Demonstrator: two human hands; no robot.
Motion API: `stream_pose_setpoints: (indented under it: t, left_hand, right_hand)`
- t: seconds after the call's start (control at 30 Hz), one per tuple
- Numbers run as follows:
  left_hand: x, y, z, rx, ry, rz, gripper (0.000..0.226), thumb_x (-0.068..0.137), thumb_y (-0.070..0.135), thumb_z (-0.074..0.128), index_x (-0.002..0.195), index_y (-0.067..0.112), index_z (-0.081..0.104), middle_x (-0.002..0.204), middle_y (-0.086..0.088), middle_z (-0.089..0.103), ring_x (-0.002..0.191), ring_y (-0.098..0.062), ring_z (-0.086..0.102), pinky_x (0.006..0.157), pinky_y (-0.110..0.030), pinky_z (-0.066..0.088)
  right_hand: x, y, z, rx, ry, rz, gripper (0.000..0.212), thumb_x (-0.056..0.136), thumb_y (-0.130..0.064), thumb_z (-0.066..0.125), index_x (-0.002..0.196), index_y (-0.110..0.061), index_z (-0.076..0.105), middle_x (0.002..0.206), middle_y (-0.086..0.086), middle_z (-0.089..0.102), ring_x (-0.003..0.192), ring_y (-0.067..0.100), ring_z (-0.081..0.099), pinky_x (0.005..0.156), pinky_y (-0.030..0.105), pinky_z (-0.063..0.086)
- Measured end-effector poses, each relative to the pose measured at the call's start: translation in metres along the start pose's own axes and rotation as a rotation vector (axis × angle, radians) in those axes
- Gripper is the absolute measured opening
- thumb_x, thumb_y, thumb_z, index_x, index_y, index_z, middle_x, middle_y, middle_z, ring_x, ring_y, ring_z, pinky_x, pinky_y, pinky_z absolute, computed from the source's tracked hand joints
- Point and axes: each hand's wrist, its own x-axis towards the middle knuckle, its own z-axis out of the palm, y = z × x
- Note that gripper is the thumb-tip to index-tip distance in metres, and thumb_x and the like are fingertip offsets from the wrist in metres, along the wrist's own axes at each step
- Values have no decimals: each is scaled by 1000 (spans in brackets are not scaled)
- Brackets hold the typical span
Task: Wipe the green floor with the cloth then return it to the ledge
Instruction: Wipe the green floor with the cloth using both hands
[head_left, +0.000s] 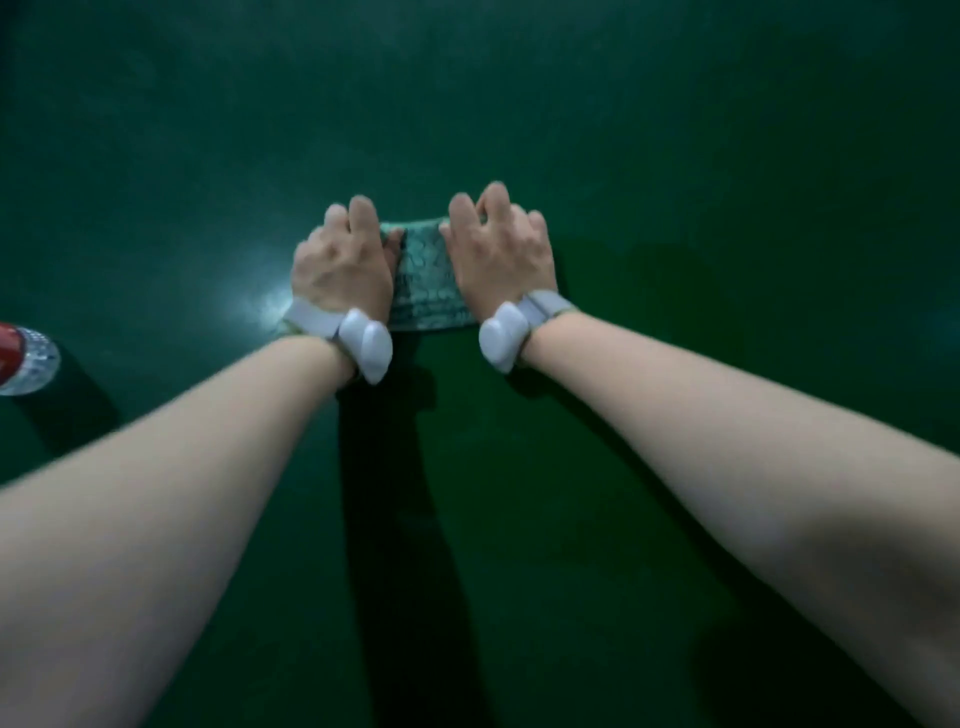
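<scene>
A patterned teal cloth (423, 275) lies flat on the glossy green floor (675, 182), straight ahead of me. My left hand (340, 257) presses down on its left end and my right hand (498, 249) on its right end, fingers curled over the far edge. Only the strip of cloth between the hands shows; the rest is hidden under my palms. Both arms are stretched forward, each with a white wrist device. No ledge is in view.
A clear plastic bottle with a red label (23, 358) stands on the floor at the left edge, beside my left forearm. A bright light reflection (260, 304) sits on the floor just left of my left wrist. Green floor fills the remaining view.
</scene>
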Motion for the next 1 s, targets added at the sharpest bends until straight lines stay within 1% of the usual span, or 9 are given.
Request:
stream_pose_setpoints:
  t: [0.1,0.2,0.27,0.37,0.5,0.6,0.8,0.93,1.0]
  left_hand:
    - [36,10,8,36,-61,-83,46,109,43,40,131,4,45,121,-21,56,105,-43,61,86,-51,46]
    - [26,12,4,9,-101,-102,48,109,43,40,134,3,43,123,-22,55,105,-43,60,88,-51,46]
    - [-6,10,-2,-41,-100,-94,47,110,44,41,131,2,47,120,-23,56,102,-44,60,86,-53,45]
    - [-85,6,-8,-94,-2,-81,40,109,40,48,112,1,57,102,-23,60,84,-44,60,75,-54,46]
    - [-189,8,-14,-96,52,-107,30,106,40,52,99,11,53,86,-14,54,72,-37,53,68,-51,43]
    - [-207,17,-14,-58,44,-155,27,104,37,56,97,11,52,84,-12,53,70,-36,52,67,-49,38]
    - [-125,24,-3,-3,87,-54,33,108,38,51,103,6,60,90,-17,60,73,-38,61,70,-48,42]
    - [-13,61,15,22,-11,-29,36,107,42,42,123,11,52,109,-14,62,94,-37,65,82,-45,41]
    - [37,82,25,71,-110,0,33,106,39,39,127,15,47,115,-12,59,100,-36,65,78,-43,35]
  right_hand:
    - [31,9,8,-5,-57,6,24,108,-34,43,120,-17,54,114,9,53,86,31,61,85,44,43]
    - [23,6,4,-17,-38,61,25,108,-36,42,118,-18,55,113,9,55,86,30,61,84,43,43]
    - [-4,-2,-4,-8,-23,105,26,108,-37,43,115,-18,59,111,10,58,87,32,62,84,44,44]
    - [-78,-14,-23,61,11,155,24,108,-35,50,101,-18,65,100,11,61,81,34,60,78,47,44]
    - [-176,-22,-46,110,41,161,22,106,-32,59,92,-18,67,93,9,60,71,29,57,66,44,46]
    - [-192,-22,-45,84,50,134,20,104,-31,63,93,-15,68,92,9,59,67,25,54,61,41,45]
    - [-116,4,-29,41,84,57,22,106,-30,56,92,-16,65,94,13,61,72,33,59,69,46,46]
    - [-21,50,-10,-60,33,67,30,109,-37,42,110,-15,62,109,15,60,86,36,62,82,48,44]
    - [16,77,-5,-97,-6,101,32,109,-40,39,117,-15,58,115,14,56,92,34,62,87,46,43]
